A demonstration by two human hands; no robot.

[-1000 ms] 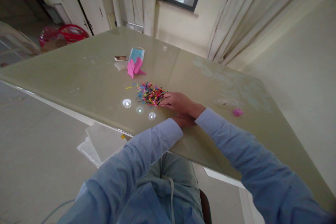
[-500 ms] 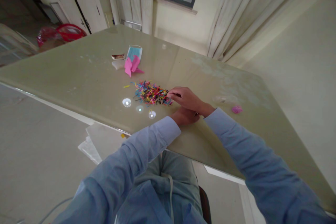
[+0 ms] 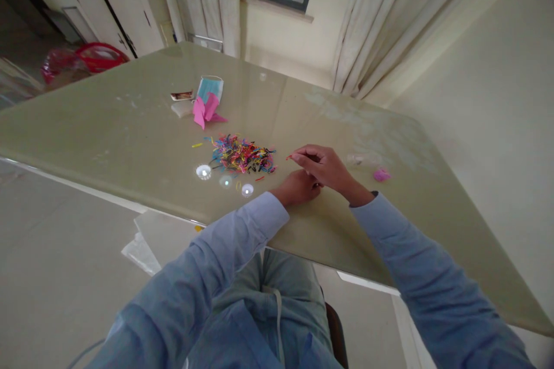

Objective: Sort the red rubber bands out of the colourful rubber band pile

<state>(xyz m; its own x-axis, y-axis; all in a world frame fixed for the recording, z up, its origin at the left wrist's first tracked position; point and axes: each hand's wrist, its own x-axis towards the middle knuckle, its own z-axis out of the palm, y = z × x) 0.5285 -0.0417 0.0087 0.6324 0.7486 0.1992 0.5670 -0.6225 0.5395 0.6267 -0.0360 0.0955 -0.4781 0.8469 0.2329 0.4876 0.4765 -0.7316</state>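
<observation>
A pile of small, many-coloured rubber bands (image 3: 242,154) lies on the table, with a few loose ones around its edge. Just right of the pile, my right hand (image 3: 322,166) pinches a tiny red rubber band (image 3: 289,157) between thumb and forefinger, slightly above the tabletop. My left hand (image 3: 298,187) rests below and partly behind the right one, its fingers curled closed. Whatever it may hold is hidden from view.
Behind the pile lie pink folded paper (image 3: 208,109), a blue face mask (image 3: 210,89) and a small printed packet (image 3: 182,95). To the right are a crumpled clear wrapper (image 3: 362,159) and a pink lump (image 3: 381,174). The glossy table (image 3: 130,144) reflects ceiling lights.
My right hand has drawn back from the pile to the right, now with a red rubber band in its pinch. The left hand stays close by, and the whole view has shifted slightly.
</observation>
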